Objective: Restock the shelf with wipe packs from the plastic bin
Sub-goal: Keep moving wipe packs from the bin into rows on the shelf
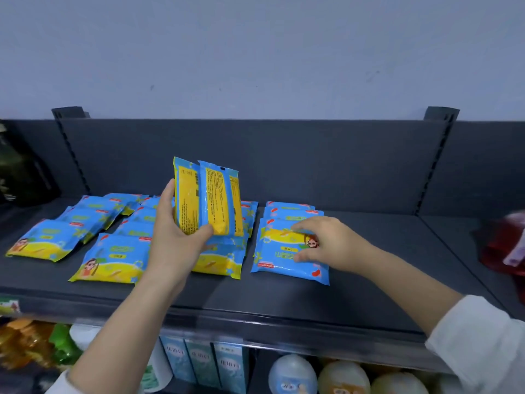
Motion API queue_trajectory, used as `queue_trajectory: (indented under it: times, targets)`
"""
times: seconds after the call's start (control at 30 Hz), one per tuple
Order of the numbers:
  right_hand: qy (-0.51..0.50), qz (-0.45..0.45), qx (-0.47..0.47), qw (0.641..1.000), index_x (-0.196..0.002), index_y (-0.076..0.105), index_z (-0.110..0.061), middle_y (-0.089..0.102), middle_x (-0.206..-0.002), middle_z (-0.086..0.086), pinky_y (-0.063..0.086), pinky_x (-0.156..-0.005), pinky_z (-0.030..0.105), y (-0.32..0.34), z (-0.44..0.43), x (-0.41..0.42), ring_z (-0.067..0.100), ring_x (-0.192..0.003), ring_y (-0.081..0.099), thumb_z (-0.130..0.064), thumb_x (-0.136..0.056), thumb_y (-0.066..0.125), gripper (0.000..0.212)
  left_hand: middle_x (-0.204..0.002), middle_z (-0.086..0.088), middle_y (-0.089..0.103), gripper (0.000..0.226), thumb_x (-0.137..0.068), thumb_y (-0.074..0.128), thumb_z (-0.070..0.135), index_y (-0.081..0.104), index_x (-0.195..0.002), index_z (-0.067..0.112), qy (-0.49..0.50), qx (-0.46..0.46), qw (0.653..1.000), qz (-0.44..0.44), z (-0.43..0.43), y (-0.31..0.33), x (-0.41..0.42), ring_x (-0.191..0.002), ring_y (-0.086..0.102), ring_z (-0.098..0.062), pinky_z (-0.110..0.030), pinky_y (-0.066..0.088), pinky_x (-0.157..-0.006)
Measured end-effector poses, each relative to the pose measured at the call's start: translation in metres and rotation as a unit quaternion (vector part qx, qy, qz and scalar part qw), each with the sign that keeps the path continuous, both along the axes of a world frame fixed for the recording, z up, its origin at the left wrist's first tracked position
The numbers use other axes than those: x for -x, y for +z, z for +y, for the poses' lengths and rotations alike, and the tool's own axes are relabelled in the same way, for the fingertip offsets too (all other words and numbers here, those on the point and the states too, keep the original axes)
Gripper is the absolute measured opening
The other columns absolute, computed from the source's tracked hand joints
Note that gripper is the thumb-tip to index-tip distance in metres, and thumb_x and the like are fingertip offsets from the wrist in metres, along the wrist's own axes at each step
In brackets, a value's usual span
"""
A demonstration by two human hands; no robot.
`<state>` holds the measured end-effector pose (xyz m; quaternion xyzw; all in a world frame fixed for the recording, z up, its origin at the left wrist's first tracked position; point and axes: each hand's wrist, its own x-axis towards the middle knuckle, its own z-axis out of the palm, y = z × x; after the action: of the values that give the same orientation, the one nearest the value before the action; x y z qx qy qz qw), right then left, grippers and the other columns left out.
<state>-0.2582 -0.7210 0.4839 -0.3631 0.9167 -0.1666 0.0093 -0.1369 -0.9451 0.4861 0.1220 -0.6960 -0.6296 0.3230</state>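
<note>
Dark grey metal shelf [284, 297]: rows of flat blue-and-yellow film wipe packs [113, 260] | left hand [176, 237] clasps upright packs [208, 200] low | right hand [326, 243] pinches front-right pack [287, 264] | judged light, soft, slick: grip across the width, not seams.
</note>
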Motion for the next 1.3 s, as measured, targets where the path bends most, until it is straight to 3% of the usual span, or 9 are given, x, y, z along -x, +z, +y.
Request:
queue_trajectory:
  times: [0.3,0.5,0.63,0.77,0.83,0.93,1.0,1.1,1.3]
  targets:
    - [-0.046,-0.031,-0.090,0.994,-0.142,0.035,-0.016,0.042,-0.142,0.002,0.038,-0.101,0.032,0.002,-0.028,-0.002,0.021,-0.128,0.042,-0.038,-0.072,0.077,0.085,-0.109,0.006,0.063,0.083,-0.079,0.060,-0.011,0.032,-0.135,0.043,-0.034,-0.004,0.999,0.016,-0.011,0.007,0.007,-0.091,0.068,-0.013,-0.028,0.057,-0.062]
    - [-0.180,-0.012,0.137,0.974,-0.104,0.062,-0.023,0.047,-0.090,-0.008,0.046,-0.077,0.032,0.018,-0.020,-0.015,0.015,-0.088,0.050,-0.023,-0.079,0.069,0.027,-0.118,0.005,0.060,0.084,-0.078,0.061,-0.011,0.033,-0.135,0.043,-0.052,-0.018,0.998,0.033,-0.025,0.006,0.009,-0.096,0.066,-0.017,-0.034,0.057,-0.066]
    - [-0.291,-0.203,0.417,0.837,-0.082,0.051,-0.015,0.060,-0.082,0.004,0.050,-0.063,0.033,0.016,-0.009,-0.024,0.019,-0.069,0.059,-0.008,-0.077,0.067,0.018,-0.124,0.005,0.058,0.086,-0.077,0.062,-0.010,0.030,-0.139,0.041,-0.050,-0.035,0.997,0.039,-0.032,0.002,0.014,-0.100,0.066,-0.018,-0.039,0.058,-0.072]
    - [-0.315,-0.318,0.571,0.688,-0.141,0.024,-0.025,0.058,-0.097,0.008,0.058,-0.055,0.031,0.002,-0.007,-0.042,0.017,-0.062,0.062,0.007,-0.078,0.064,0.082,-0.128,0.007,0.055,0.087,-0.078,0.063,-0.008,0.028,-0.139,0.044,-0.068,-0.049,0.996,0.036,-0.032,0.000,0.019,-0.104,0.064,-0.017,-0.040,0.057,-0.076]
    - [-0.331,-0.305,0.552,0.702,-0.143,0.023,-0.029,0.057,-0.109,0.008,0.057,-0.051,0.027,-0.012,-0.011,-0.050,0.019,-0.076,0.065,0.009,-0.073,0.069,0.092,-0.130,0.006,0.055,0.087,-0.078,0.063,-0.007,0.029,-0.138,0.045,-0.078,-0.049,0.995,0.035,-0.032,-0.001,0.021,-0.106,0.063,-0.018,-0.039,0.057,-0.077]
    - [-0.379,-0.260,0.461,0.759,-0.107,0.055,-0.015,0.064,-0.106,0.008,0.056,-0.058,0.028,-0.029,-0.015,-0.058,0.019,-0.083,0.065,-0.007,-0.065,0.080,0.050,-0.128,0.006,0.056,0.086,-0.077,0.063,-0.008,0.030,-0.137,0.045,-0.088,-0.047,0.994,0.037,-0.031,-0.003,0.022,-0.106,0.063,-0.018,-0.039,0.057,-0.076]
    - [-0.408,-0.200,0.356,0.816,-0.088,0.052,-0.016,0.063,-0.099,0.005,0.053,-0.060,0.031,-0.030,-0.014,-0.058,0.018,-0.082,0.062,-0.029,-0.060,0.084,0.045,-0.126,0.005,0.057,0.086,-0.077,0.063,-0.008,0.031,-0.136,0.045,-0.096,-0.043,0.994,0.038,-0.030,-0.004,0.021,-0.104,0.064,-0.019,-0.042,0.057,-0.077]
    - [-0.422,-0.107,0.142,0.889,-0.094,0.050,-0.017,0.046,-0.102,0.000,0.043,-0.065,0.031,-0.025,-0.016,-0.061,0.020,-0.092,0.055,-0.064,-0.060,0.073,0.063,-0.129,0.005,0.055,0.087,-0.076,0.065,-0.005,0.030,-0.135,0.048,-0.101,-0.029,0.994,0.033,-0.031,-0.004,0.020,-0.108,0.062,-0.020,-0.049,0.054,-0.085]
    - [-0.403,-0.019,-0.057,0.913,-0.116,0.050,-0.014,0.045,-0.113,0.003,0.038,-0.076,0.035,-0.029,-0.024,-0.072,0.024,-0.108,0.049,-0.085,-0.070,0.038,0.085,-0.125,0.004,0.054,0.085,-0.078,0.061,-0.010,0.030,-0.137,0.042,-0.127,-0.024,0.991,0.038,-0.021,0.000,0.013,-0.101,0.063,-0.018,-0.029,0.058,-0.062]
